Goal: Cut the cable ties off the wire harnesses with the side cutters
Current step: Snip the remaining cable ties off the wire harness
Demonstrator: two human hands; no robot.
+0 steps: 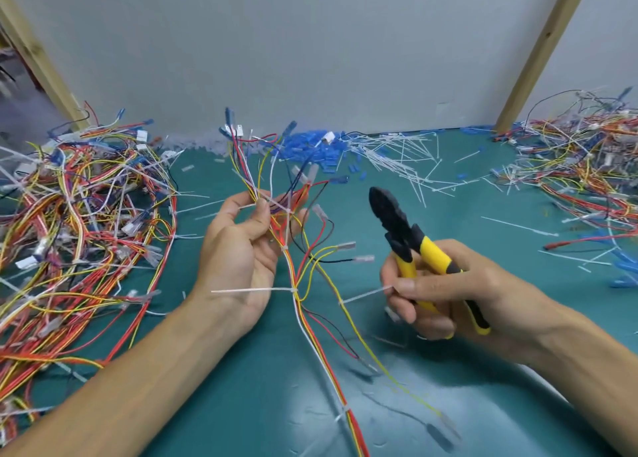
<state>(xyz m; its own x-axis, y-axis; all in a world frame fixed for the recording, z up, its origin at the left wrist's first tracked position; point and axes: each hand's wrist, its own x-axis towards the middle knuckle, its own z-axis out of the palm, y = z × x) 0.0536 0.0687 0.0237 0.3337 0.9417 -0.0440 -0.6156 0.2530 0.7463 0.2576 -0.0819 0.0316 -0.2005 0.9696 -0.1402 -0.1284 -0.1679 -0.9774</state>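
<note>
Centre frame, the left hand (241, 249) pinches the wire harness (300, 315) near its fanned top. The bundle runs top to bottom down the middle. The right hand (445, 294) grips the side cutters (404, 239) by their yellow handles just right of it, nose pointing up-left, jaws seemingly closed. A white cable tie (294, 289) sits left of the cutters, below their nose, so the tool must swing in leftward.

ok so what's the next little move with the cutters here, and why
Probably swing the side cutters in the right hand leftward to the white cable tie by the fingertips of the left hand. The cutters hover clear of the wire harness, touching nothing, while that tie sits where the left hand pinches the bundle steady. More ties bind it lower down.
</note>
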